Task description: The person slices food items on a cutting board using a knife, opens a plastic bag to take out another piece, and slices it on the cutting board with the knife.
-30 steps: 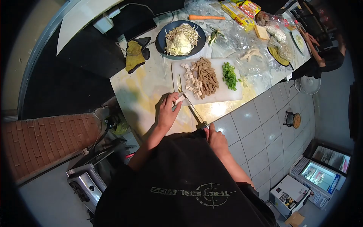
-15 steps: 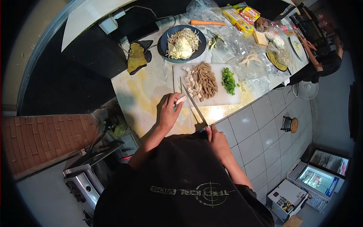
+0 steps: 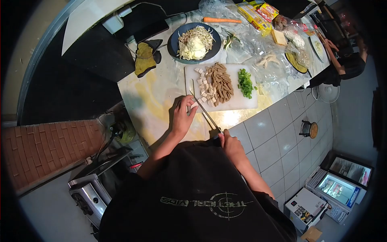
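Observation:
My left hand (image 3: 184, 116) pinches a pale pinkish-white piece (image 3: 194, 105), tofu or something like it, at the near left edge of the white cutting board (image 3: 246, 103). A long kitchen knife (image 3: 208, 115) is in my right hand (image 3: 232, 147), gripped by its handle. Its blade slants across the board's near corner and lies against the pale piece close to my left fingertips. On the board sit small pale cubes (image 3: 204, 89), a pile of brown strips (image 3: 220, 83) and chopped green onion (image 3: 245, 83).
Beyond the board stands a dark plate (image 3: 174, 51) of bean sprouts and shredded cabbage. A yellow-black glove (image 3: 144, 60) lies left of it. Further back are a carrot (image 3: 221, 19), plastic bags (image 3: 262, 52) and yellow packets (image 3: 254, 18). Another person (image 3: 350, 66) works at the far right.
The knife blade has shifted left and now meets the pale piece, which was beside the blade before. My left hand stays nearly in place, still pinching the piece.

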Action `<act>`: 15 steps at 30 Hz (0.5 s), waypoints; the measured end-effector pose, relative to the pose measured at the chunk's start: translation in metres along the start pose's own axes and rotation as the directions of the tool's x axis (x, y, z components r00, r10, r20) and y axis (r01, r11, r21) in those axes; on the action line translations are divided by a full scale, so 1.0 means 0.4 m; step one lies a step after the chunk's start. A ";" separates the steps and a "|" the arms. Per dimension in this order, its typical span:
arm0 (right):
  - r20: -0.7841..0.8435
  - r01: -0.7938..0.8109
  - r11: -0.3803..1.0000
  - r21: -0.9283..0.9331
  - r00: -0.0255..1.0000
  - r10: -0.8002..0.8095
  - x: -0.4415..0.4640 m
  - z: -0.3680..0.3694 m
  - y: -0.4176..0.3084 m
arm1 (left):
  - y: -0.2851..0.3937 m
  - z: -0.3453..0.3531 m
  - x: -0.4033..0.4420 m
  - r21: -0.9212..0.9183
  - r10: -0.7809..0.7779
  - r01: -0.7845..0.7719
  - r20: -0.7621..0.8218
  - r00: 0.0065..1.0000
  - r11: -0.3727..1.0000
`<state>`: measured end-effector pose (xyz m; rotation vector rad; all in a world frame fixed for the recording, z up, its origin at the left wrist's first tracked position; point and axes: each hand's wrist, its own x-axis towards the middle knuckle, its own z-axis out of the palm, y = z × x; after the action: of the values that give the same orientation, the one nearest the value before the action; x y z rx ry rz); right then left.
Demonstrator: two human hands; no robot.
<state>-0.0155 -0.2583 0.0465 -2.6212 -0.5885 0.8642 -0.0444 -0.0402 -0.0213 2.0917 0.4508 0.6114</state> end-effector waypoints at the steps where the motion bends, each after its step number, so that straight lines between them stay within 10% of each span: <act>1: -0.006 -0.020 0.999 -0.046 1.000 0.020 0.005 0.007 0.000 | 0.000 0.000 -0.001 -0.010 -0.009 0.009 -0.002 1.000 1.000; 15: -0.077 0.063 0.996 0.061 0.995 -0.059 -0.011 -0.014 -0.005 | -0.004 -0.015 0.008 0.003 0.020 -0.020 0.045 0.999 1.000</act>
<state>-0.0159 -0.2597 0.0537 -2.5522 -0.6075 0.7498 -0.0454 -0.0338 -0.0191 2.1108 0.4062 0.5747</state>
